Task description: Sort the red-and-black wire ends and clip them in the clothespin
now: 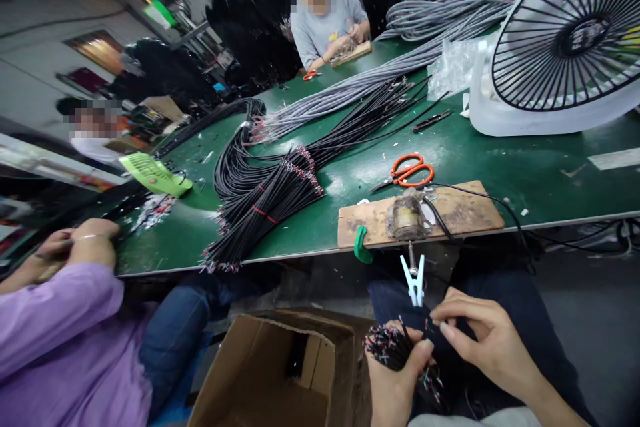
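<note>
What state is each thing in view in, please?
Brown cardboard box: open at the top.
Orange-handled metal scissors: lying unheld on the green table.
White fan with black grille: standing; whether running, unclear.
Black cable bundle with red bands: tied, lying on the table.
Bunch of black wires with coloured ends: held in the left hand.
Pale blue plastic clothespin: upper ends spread; grip unclear.

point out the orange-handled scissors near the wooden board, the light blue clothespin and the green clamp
orange-handled scissors (427,175): head view, on a handle loop
light blue clothespin (415,289): head view, on its body
green clamp (360,240): head view, on its upright part
</note>
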### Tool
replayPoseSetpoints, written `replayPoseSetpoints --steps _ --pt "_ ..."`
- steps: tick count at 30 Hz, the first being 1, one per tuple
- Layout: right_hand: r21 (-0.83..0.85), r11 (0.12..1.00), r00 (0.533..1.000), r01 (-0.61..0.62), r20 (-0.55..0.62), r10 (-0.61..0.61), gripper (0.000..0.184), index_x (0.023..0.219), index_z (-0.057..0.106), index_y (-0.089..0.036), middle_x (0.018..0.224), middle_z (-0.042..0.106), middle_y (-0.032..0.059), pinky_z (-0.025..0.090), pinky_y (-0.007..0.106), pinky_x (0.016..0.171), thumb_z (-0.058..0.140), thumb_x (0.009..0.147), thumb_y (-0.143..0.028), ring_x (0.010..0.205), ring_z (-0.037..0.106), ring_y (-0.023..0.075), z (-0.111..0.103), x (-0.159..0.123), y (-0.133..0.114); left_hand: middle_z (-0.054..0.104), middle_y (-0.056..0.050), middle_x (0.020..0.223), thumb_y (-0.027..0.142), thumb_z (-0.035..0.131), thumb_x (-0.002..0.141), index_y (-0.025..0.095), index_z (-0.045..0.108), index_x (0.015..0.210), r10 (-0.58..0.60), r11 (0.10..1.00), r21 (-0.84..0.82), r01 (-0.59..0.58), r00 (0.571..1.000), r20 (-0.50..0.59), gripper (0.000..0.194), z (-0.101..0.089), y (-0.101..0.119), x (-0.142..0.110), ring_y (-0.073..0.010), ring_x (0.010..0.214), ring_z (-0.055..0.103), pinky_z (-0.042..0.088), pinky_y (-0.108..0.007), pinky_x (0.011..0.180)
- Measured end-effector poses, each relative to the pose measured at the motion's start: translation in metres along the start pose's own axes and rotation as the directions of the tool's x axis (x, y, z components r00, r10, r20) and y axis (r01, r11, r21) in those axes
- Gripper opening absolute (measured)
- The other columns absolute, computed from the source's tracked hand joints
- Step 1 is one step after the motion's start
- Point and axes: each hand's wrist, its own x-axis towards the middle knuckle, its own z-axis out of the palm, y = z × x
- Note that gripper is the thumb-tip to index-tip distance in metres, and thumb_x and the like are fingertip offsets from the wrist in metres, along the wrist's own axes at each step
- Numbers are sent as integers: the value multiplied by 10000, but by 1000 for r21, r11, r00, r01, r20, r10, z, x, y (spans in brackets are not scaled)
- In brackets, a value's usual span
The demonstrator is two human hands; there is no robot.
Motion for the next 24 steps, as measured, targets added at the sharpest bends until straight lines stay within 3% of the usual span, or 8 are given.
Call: replayPoseSetpoints --steps 3,6,8,15,20,24 --pt "17 999 999 40 -7 -40 113 898 750 -205 782 738 45 543 306 668 714 842 -113 719 659 195 3 -1 0 670 0 564 433 889 647 136 727 684 27 1000 2 -27 999 35 341 1 3 -1 -127 497 637 510 -210 534" --pt "-120 976 975 184 -99 -196 181 850 711 -193 742 714 34 515 324 711 637 880 -31 699 633 180 9 -2 -1 668 0 549 437 885 657 124 741 755 -12 1000 6 11 999 38 357 2 6 0 -130 486 637 519 -216 527" --pt "-176 959 967 222 -90 -240 208 884 680 -192 770 706 36 502 325 713 596 892 -3 722 619 181 10 -3 0 663 -6 518 457 865 683 110 747 767 -24 1000 10 23 997 71 376 2 6 1 -127 467 623 505 -214 511" --pt "-194 969 987 153 84 -139 156 921 580 -205 818 644 30 496 346 774 496 961 -80 793 605 192 6 -3 4 656 -5 522 458 864 686 114 726 713 -27 998 -50 31 997 69 372 -1 4 5 -115 454 601 474 -205 490" --pt "-205 969 990 141 25 -138 118 958 611 -211 838 666 37 512 319 721 563 935 -106 795 627 192 2 -3 7 659 -5 517 482 858 685 117 724 729 -41 997 -68 45 997 61 391 -4 1 6 -108 446 587 461 -197 482" --pt "-210 942 965 260 26 -261 229 1056 631 -212 865 718 36 527 325 763 638 878 -68 773 646 183 7 -4 6 644 -9 489 486 853 680 123 708 678 -38 999 -19 40 997 72 391 -4 -2 7 -129 447 585 468 -226 488"
